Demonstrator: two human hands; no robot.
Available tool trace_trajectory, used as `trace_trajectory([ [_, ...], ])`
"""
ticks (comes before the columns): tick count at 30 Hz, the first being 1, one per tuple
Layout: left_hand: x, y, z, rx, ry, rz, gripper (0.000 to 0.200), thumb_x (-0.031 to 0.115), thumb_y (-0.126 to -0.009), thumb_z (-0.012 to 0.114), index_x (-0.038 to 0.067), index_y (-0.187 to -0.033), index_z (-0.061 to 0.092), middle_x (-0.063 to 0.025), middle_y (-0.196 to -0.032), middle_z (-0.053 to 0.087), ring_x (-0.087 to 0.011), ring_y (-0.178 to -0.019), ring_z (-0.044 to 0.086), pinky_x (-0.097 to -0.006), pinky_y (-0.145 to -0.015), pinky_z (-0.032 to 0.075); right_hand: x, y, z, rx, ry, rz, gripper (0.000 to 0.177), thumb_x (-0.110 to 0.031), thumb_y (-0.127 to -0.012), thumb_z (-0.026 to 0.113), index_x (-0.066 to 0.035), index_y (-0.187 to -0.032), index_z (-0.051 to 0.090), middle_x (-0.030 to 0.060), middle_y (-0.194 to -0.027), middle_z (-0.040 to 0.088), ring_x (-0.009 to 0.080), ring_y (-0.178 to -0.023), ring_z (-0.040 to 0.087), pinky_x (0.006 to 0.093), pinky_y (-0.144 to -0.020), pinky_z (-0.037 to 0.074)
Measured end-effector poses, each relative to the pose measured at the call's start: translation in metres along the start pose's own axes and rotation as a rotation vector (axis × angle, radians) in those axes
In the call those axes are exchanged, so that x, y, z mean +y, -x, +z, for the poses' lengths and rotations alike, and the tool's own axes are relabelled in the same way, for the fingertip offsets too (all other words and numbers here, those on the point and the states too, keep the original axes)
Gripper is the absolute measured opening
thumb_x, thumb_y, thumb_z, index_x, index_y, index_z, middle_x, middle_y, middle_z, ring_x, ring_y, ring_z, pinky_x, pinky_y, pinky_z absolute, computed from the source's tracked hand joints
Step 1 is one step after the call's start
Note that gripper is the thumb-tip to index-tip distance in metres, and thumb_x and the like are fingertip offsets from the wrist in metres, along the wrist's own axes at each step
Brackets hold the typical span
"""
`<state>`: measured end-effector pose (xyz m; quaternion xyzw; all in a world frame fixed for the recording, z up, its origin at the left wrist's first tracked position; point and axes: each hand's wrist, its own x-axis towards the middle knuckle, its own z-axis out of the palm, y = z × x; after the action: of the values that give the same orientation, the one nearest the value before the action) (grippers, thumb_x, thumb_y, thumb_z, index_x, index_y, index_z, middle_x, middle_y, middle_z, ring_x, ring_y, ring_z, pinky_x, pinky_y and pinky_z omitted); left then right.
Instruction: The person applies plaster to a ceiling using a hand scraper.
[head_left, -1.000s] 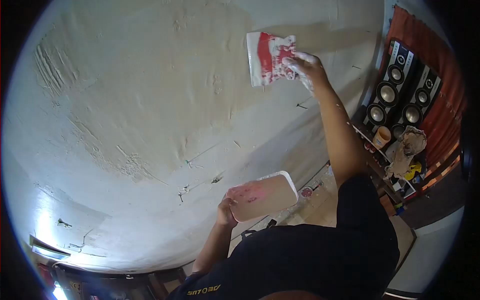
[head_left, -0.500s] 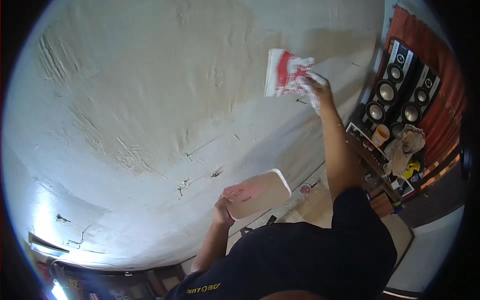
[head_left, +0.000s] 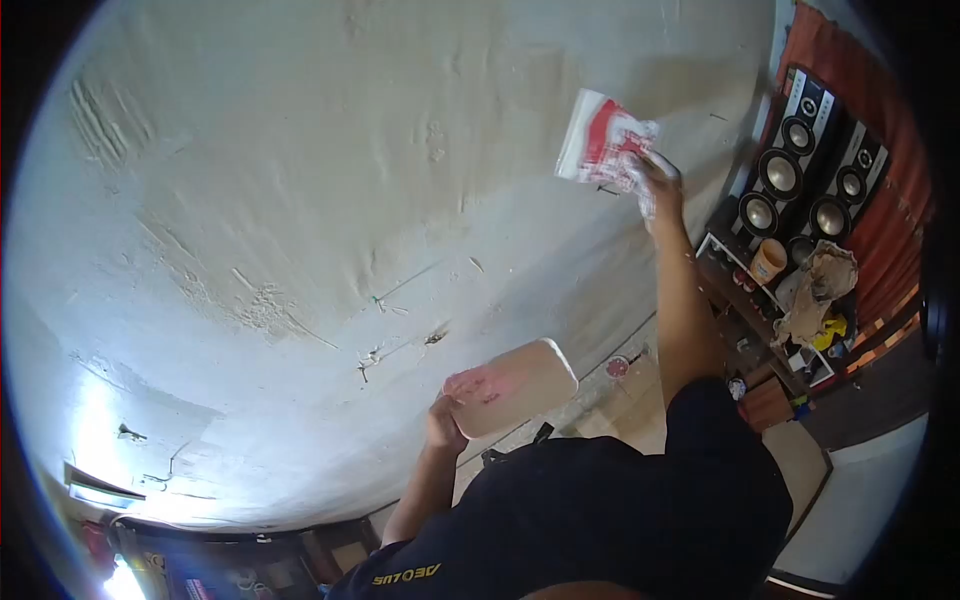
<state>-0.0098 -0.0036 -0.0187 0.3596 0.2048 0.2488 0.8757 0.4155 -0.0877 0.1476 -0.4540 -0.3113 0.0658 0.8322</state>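
wall (head_left: 300, 200) mostly skimmed, ridges at 10 o'clock and scratchy bits mid-frame still rough imo | left hand (head_left: 443, 425) fingers gripping board (head_left: 512, 387) at 6 o'clock, looks nearly bare | scraper (head_left: 600, 135) flat on wall at 1 o'clock, pinched in right hand (head_left: 655, 175) fingers

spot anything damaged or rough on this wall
Yes: the beige plastered wall has ridged gouges at upper left, and cracks with chipped spots near the pale rectangular board in the left hand. The right hand holds a red-and-white flat scraper away from both.
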Motion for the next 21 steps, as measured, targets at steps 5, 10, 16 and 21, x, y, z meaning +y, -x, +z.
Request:
trace_trajectory([
  [5,0.006,0.002,0.015,0.013,-0.002,-0.007,0.059,0.028,-0.076,0.044,0.000,-0.129,0.043,-0.0171,-0.126,0.051,-0.0322,-0.115,0.050,-0.0453,-0.098,0.040,0.004,-0.022,0.059,-0.205,0.075,-0.015,0.037,-0.016,-0.080,0.071,0.010,-0.104,0.059,0.0082,-0.088,0.066,0.0112,-0.076,0.060,0.0233,-0.069,0.047],
  [10,0.006,0.004,0.005,0.010,-0.022,0.008,0.060,0.023,-0.072,0.044,0.000,-0.128,0.044,-0.0168,-0.124,0.052,-0.0321,-0.114,0.050,-0.0448,-0.098,0.039,0.023,-0.074,-0.027,0.054,0.147,0.003,0.036,-0.011,-0.082,0.067,0.006,-0.113,0.058,0.0090,-0.099,0.065,0.0134,-0.084,0.061,0.0243,-0.076,0.048],
  [16,0.011,0.001,0.024,0.050,0.069,0.023,0.060,0.020,-0.069,0.045,0.000,-0.126,0.045,-0.0173,-0.124,0.052,-0.0327,-0.113,0.052,-0.0446,-0.097,0.041,-0.052,-0.041,0.019,0.039,-0.046,-0.014,0.035,-0.008,-0.081,0.065,0.005,-0.112,0.058,0.0074,-0.101,0.064,0.0140,-0.087,0.062,0.0271,-0.079,0.049],
  [21,0.006,-0.009,0.017,0.010,-0.036,0.000,0.059,0.023,-0.072,0.046,0.001,-0.126,0.045,-0.0161,-0.125,0.052,-0.0320,-0.113,0.051,-0.0441,-0.097,0.042,-0.055,-0.057,0.096,-0.219,0.055,-0.095,0.045,-0.013,-0.081,0.070,0.011,-0.115,0.053,0.0109,-0.098,0.065,0.0122,-0.083,0.061,0.0225,-0.072,0.049],
])
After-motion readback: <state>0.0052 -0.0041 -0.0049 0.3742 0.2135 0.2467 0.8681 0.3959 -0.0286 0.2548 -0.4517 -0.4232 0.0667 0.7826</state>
